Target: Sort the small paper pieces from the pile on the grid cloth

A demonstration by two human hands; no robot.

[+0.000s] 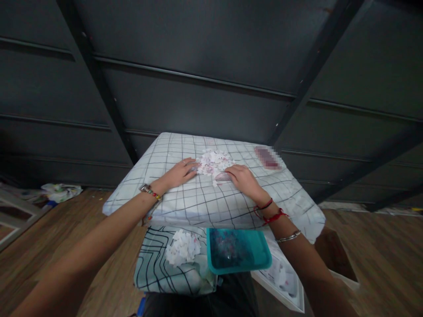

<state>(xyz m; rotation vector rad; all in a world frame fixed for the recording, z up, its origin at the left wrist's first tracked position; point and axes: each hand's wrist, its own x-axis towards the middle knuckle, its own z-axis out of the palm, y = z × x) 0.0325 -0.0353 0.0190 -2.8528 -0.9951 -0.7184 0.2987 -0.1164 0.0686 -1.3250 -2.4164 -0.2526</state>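
Dark wall panels (198, 97) rose behind a surface draped in a grid-patterned cloth (188, 202), where a pile of white paper scraps (214, 159) lay between both hands. The left hand (181, 173) rested loosely, fingers extended at the pile's edge. The right hand (243, 180) curled over a pinkish piece (223, 176); whether it gripped, I couldn't tell. The scraps seemed feather-light, limp and easily scattered, best cupped low from both sides.
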